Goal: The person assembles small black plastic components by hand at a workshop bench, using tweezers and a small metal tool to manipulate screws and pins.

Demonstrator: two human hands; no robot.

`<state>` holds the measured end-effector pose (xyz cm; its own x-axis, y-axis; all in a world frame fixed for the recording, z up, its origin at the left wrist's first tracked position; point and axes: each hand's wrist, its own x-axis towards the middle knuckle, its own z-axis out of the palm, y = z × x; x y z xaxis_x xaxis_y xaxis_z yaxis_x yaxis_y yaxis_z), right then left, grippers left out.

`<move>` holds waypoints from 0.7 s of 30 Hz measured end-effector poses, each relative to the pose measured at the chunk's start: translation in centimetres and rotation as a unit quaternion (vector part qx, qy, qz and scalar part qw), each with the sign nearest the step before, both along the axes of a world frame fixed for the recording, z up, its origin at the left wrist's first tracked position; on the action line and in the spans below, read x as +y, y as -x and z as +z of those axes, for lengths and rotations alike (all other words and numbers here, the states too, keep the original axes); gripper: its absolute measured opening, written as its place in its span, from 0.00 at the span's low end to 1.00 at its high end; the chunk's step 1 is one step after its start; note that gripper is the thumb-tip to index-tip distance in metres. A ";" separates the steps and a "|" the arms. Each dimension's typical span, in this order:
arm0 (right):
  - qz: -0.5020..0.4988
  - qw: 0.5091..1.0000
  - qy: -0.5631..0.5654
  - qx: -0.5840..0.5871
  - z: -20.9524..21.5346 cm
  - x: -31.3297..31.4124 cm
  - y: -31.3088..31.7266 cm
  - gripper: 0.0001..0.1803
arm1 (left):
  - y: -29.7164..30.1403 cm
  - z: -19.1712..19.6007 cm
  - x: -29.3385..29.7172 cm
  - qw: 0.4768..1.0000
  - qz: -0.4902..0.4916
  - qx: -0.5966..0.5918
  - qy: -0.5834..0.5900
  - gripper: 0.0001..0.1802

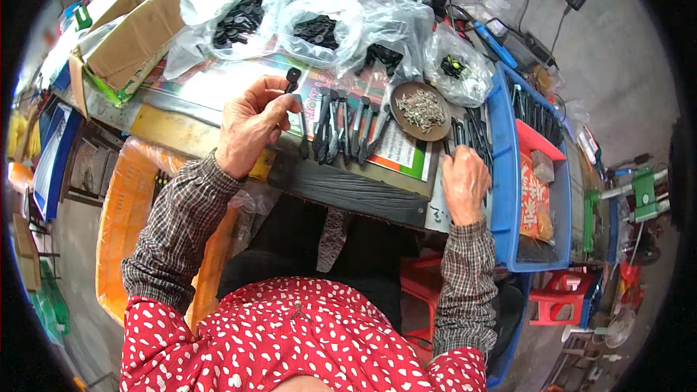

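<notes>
My left hand [254,122] is raised over the table's near edge, thumb and fingers pinching a small black piece with a rounded head [292,77]. Below and to its right, several black handle-like pieces with grey shafts [348,127] lie side by side. A brown round dish [420,111] full of small metal screws or pins stands beyond them. My right hand [466,183] is closed at the right of the table, next to a bunch of slim black pieces [475,131]. Its fingertips are turned down, and whatever they hold is hidden.
Clear plastic bags of black parts [243,22] line the back, near an open cardboard box [134,36]. A blue crate [508,232] holding black pieces and a red packet [535,199] stands at the right. An orange basket [116,247] is at my left, below the table edge.
</notes>
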<state>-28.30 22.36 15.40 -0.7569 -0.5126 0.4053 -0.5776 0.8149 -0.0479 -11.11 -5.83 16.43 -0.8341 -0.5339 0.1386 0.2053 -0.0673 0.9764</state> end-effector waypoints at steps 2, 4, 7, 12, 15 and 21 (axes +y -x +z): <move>0.017 0.999 0.034 -0.020 -0.1 0.1 -0.2 0.09 | -0.5 -0.3 -0.4 1.000 -0.003 0.007 -0.024 0.08; 0.057 0.995 0.069 -0.040 -0.1 0.9 -0.4 0.10 | -0.9 -0.4 -0.7 0.999 0.000 -0.018 -0.040 0.10; 0.065 0.994 0.079 -0.038 0.0 1.4 -1.3 0.10 | -1.1 -1.0 -1.5 1.000 0.002 -0.013 0.002 0.12; 0.038 0.990 0.098 -0.095 1.5 1.1 -2.3 0.10 | -0.7 -0.5 -3.5 1.000 0.005 -0.025 0.007 0.12; 0.060 0.982 0.133 -0.122 2.6 -0.1 -3.4 0.08 | 1.1 -0.4 -5.6 0.989 0.068 -0.060 0.117 0.08; 0.114 0.973 0.157 -0.123 2.1 -1.4 -3.8 0.10 | 7.3 -0.4 -10.2 0.866 0.199 -0.050 0.456 0.12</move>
<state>-24.47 20.94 17.51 -0.7319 -0.5588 0.3901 -0.6813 0.5897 -0.4336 -18.41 -16.05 16.05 -0.6419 -0.4884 0.5912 -0.0527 0.7972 0.6014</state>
